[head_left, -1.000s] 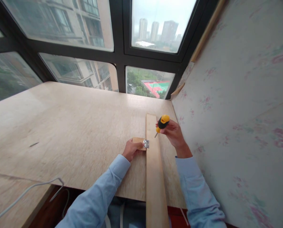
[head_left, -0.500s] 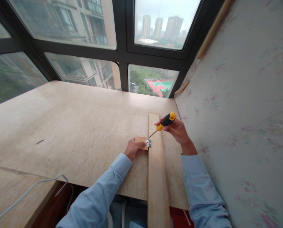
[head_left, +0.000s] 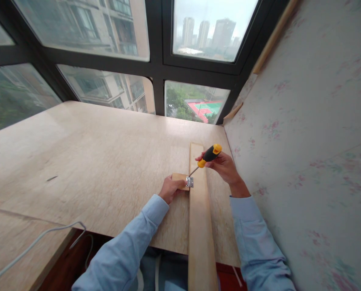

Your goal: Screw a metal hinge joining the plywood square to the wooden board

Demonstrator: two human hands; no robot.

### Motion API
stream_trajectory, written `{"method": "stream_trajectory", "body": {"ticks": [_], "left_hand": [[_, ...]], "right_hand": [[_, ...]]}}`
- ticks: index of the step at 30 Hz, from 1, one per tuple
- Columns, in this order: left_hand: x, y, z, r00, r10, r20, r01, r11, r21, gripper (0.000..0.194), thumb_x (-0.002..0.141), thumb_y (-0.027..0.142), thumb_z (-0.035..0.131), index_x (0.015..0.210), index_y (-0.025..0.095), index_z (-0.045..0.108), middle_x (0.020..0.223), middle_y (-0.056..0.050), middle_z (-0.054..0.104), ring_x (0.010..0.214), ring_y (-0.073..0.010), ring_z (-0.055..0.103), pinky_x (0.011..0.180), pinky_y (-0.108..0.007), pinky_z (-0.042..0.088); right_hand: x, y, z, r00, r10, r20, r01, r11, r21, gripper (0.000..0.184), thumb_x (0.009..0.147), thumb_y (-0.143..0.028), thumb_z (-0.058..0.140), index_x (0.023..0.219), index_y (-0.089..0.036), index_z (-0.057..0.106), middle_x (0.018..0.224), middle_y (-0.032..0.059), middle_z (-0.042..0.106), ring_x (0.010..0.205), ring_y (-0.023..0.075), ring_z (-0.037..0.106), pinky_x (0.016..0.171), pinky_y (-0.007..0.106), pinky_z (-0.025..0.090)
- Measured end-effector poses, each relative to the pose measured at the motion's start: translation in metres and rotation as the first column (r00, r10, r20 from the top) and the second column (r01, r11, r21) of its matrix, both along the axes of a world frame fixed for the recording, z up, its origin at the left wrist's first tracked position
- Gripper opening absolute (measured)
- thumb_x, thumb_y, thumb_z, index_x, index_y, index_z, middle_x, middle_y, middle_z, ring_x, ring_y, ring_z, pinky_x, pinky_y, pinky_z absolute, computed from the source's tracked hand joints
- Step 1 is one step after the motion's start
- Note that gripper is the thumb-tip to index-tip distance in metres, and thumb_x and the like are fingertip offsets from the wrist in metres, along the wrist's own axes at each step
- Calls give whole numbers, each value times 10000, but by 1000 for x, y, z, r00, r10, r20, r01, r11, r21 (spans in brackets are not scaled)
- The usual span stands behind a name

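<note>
My right hand [head_left: 224, 166] is closed around a yellow and black screwdriver [head_left: 211, 153], tilted so its shaft points down and left. The screwdriver's tip is at the upper edge of a small silver hinge [head_left: 189, 182]; whether it sits in a screw is too small to tell. The hinge spans a small wooden block [head_left: 179, 176] and a long wooden board [head_left: 200, 218]. My left hand [head_left: 170, 189] grips the block against the board's left side, its thumb beside the hinge.
The board lies on a beige marble-patterned surface [head_left: 107, 161] and reaches past its front edge. A white cable [head_left: 41, 238] runs along the lower left. The floral wall [head_left: 304, 161] rises close on the right, with dark-framed windows [head_left: 156, 68] behind.
The screwdriver and my right hand have shifted slightly left, bringing the tip to the hinge's upper edge. My left hand still grips the block.
</note>
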State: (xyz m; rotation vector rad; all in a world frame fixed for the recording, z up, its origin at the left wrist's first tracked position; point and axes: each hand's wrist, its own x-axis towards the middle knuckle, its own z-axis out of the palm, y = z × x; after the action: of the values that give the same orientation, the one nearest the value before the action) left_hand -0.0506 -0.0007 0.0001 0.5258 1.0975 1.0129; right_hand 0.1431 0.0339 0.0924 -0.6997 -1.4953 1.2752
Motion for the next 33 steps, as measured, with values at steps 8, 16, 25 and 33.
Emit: {"method": "stream_trajectory", "body": {"ticks": [8,16,25,33], "left_hand": [[1,0,1,1000,16,-3,-16,1000,-14,382,494,61,758,851,91,625,796,-84,721,665,-201,677,599,-316,566],[1,0,0,1000,14,-5,-14,1000,-14,399,493,70,771,867,87,632,822,-99,720,677,-206,680,613,-325,562],[1,0,0,1000,10,5,-10,1000,-1,404,484,73,782,855,89,621,806,-97,722,670,-213,682,597,-321,563],[2,0,0,1000,14,-4,-15,1000,-10,389,491,64,773,848,94,622,789,-87,720,655,-206,679,603,-328,565]], "right_hand": [[3,0,0,1000,-11,8,12,1000,-15,302,692,-337,830,933,-223,689,937,40,746,939,255,708,852,461,572],[4,-2,1,1000,11,18,-11,999,-52,285,662,-343,847,864,-218,690,963,44,738,940,261,708,852,478,576],[-7,-5,5,991,-92,94,91,996,15,378,585,-350,884,829,-214,629,847,22,704,821,215,691,760,399,587],[-18,-2,-15,860,-420,290,361,902,236,545,643,-489,827,1056,-238,576,930,27,624,911,222,611,912,426,505]]}}
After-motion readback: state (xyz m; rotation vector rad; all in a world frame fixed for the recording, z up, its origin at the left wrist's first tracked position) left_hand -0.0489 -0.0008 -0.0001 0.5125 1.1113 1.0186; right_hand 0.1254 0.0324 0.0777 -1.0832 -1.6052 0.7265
